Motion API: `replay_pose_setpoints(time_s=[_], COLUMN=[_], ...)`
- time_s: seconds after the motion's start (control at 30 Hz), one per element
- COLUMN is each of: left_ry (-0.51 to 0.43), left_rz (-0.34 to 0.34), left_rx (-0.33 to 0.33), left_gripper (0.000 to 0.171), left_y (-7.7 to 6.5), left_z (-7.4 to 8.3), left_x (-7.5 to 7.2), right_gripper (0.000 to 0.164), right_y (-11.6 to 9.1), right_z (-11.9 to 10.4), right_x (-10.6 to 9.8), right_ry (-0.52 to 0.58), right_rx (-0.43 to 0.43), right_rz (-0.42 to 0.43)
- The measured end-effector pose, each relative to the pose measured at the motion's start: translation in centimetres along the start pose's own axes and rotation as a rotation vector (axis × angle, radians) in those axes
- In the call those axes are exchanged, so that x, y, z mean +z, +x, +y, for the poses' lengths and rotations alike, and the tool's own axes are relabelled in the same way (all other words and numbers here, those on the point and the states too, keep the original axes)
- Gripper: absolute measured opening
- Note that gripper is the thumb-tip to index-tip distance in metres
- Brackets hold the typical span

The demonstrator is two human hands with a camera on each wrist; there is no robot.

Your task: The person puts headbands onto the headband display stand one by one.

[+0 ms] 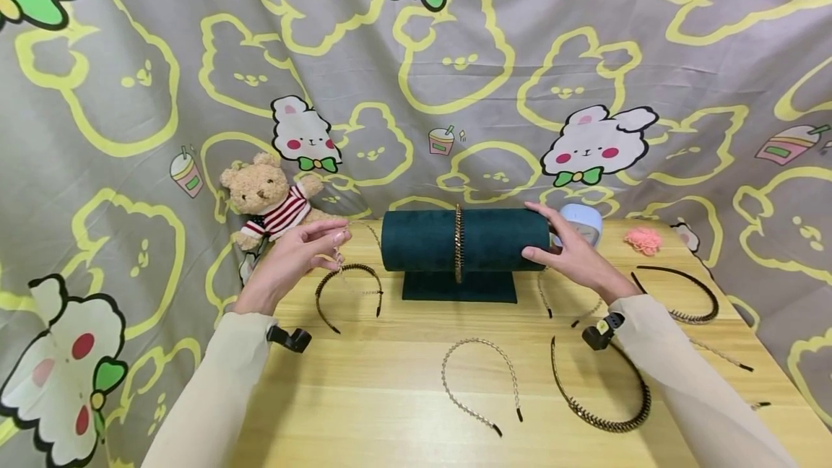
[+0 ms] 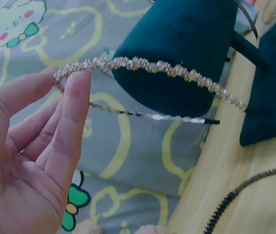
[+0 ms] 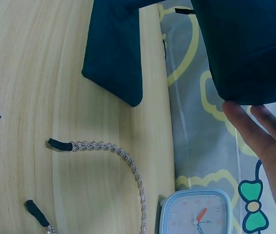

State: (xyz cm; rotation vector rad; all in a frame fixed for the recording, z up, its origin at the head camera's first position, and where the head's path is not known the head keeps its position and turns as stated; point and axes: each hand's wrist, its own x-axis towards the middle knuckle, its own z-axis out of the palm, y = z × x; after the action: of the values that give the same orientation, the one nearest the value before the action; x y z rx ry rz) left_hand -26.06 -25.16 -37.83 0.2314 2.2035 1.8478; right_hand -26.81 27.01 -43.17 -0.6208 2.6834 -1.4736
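Observation:
My left hand (image 1: 302,255) pinches a beaded headband (image 2: 160,67) at its curve between thumb and fingertips. The band's two arms extend toward the left end of a dark green velvet display roll (image 1: 422,240), and they overlap the roll in the left wrist view. Around the roll's middle sits a gold-and-dark headband (image 1: 458,244). At the roll's right end, my right hand (image 1: 572,255) holds the rim, thumb in front and a finger at the top. Its fingertips (image 3: 230,108) meet the end's edge in the right wrist view.
A toothed headband (image 1: 351,269) lies left of the stand's base (image 1: 458,287). Nearer are a clear beaded headband (image 1: 481,341) and a dark braided one (image 1: 607,426); several more lie rightward. Behind stand a teddy bear (image 1: 266,193), a blue clock (image 3: 196,214) and a pink scrunchie (image 1: 643,240).

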Motion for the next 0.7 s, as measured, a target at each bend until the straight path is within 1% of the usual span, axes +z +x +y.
replay_pose_setpoints(time_s=[0.13,0.3,0.47,0.57,0.7], left_ry=[0.012,-0.003,-0.013,-0.031,-0.049], left_rz=[0.011,0.023,0.058,0.062,0.051], left_rx=[0.011,0.032,0.021,0.024,0.037], left_gripper=[0.059,0.056,0.059,0.059,0.056], left_y=[0.8,1.7,2.8,3.3,3.7], left_z=[0.6,1.2,1.6,1.8,2.0], left_x=[0.6,1.4,2.2,2.8,3.5], right_gripper=[0.087,0.087,0.086,0.086,0.086], right_y=[0.0,0.0,0.0,0.0,0.1], right_z=[0.1,0.2,0.2,0.2,0.3], right_x=[0.0,0.0,-0.1,-0.1,0.0], right_ry=[0.005,0.007,0.005,0.009,0.009], right_rx=[-0.002,0.003,0.005,0.002,0.001], right_rz=[0.000,-0.001,0.000,0.000,0.001])
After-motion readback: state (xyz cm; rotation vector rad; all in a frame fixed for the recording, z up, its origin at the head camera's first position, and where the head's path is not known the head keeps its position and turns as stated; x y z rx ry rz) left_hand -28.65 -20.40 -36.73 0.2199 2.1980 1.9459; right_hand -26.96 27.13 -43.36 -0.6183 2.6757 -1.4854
